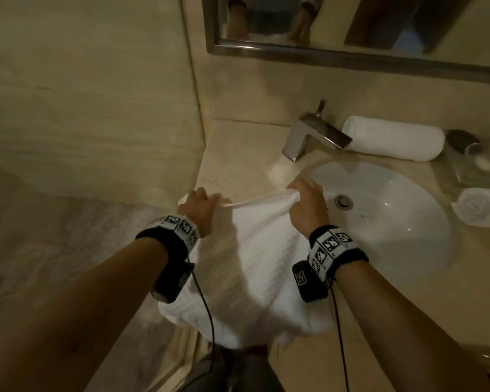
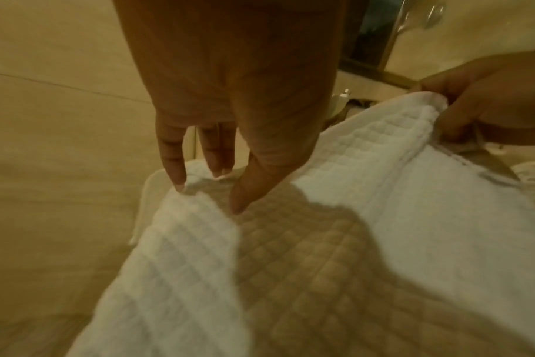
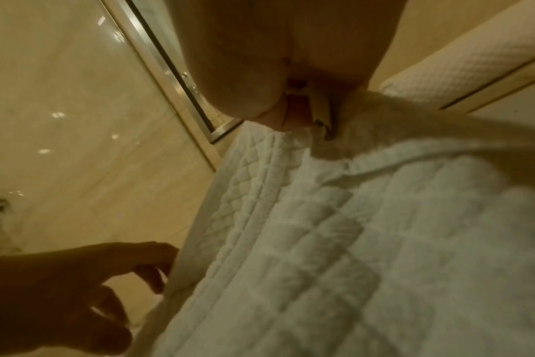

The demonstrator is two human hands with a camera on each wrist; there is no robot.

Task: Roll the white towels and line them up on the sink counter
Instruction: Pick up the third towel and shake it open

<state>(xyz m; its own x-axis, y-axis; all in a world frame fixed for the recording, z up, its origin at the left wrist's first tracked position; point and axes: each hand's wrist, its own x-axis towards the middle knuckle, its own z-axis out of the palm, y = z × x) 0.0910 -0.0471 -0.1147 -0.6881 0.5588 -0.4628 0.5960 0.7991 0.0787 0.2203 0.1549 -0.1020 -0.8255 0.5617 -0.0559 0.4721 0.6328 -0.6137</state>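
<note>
A white waffle towel (image 1: 255, 264) lies open on the counter (image 1: 238, 154) left of the sink and hangs over the front edge. My left hand (image 1: 214, 200) pinches its far edge at the left corner, thumb and fingertips (image 2: 176, 180) on the cloth (image 2: 412, 217). My right hand (image 1: 294, 193) grips the same far edge, bunched, near the basin rim; in the right wrist view the fingers (image 3: 293, 113) are curled round the hem (image 3: 382, 241). The edge is stretched between the two hands. A rolled white towel (image 1: 393, 138) lies behind the faucet. A smaller roll (image 1: 475, 207) lies right of the basin.
The white oval sink (image 1: 393, 236) takes the counter's middle, with a square chrome faucet (image 1: 314, 134) behind it. A glass tray with a soap dish (image 1: 475, 162) stands at the far right. A tiled wall (image 1: 96, 94) closes the left side and a mirror (image 1: 351, 29) hangs above.
</note>
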